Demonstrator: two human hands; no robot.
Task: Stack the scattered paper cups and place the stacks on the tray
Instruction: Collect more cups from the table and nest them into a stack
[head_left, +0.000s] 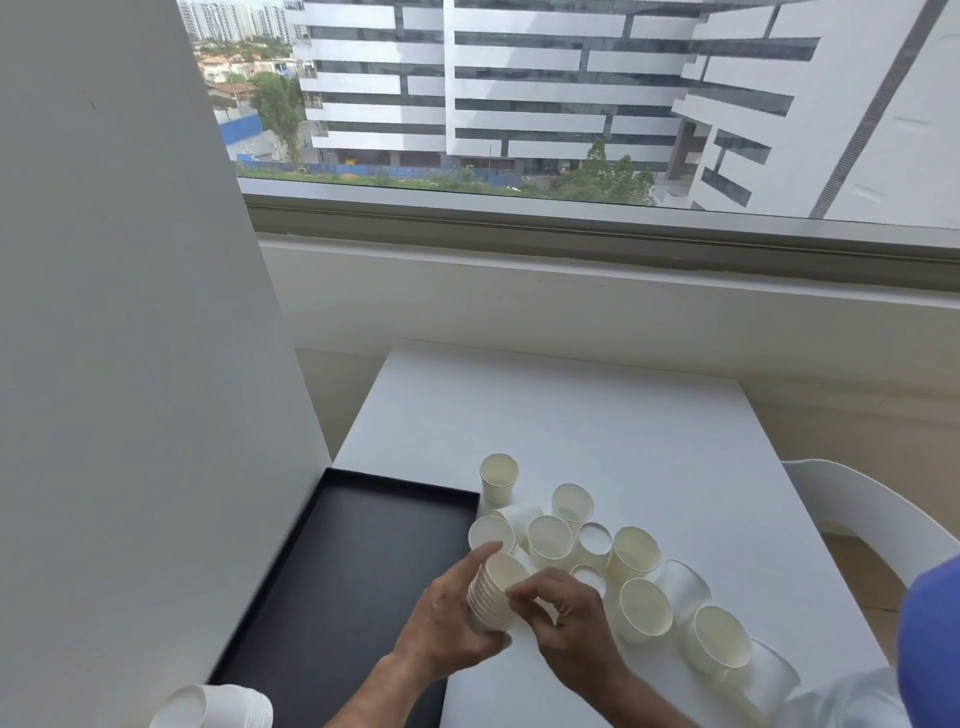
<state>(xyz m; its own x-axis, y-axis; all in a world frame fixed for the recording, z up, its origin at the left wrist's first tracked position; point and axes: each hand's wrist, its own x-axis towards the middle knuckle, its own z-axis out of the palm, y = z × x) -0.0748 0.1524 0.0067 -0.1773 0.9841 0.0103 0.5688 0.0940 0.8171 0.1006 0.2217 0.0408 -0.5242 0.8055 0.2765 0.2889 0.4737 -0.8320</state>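
My left hand (448, 621) grips a stack of white paper cups (493, 592), tilted with its mouth facing up and right, just above the table beside the tray's right edge. My right hand (566, 618) pinches the rim of the top cup in that stack. Several loose white cups (549, 540) stand or lie scattered on the white table (597, 415), to the right of the hands. The black tray (332, 561) lies flat at the left. Another stack of cups (218, 707) lies on its side at the tray's near left corner.
A grey wall panel (130, 364) rises along the tray's left side. A white chair (872, 514) stands at the table's right edge. A window ledge (571, 296) runs behind the table. Part of a blue cap (932, 649) shows at the bottom right.
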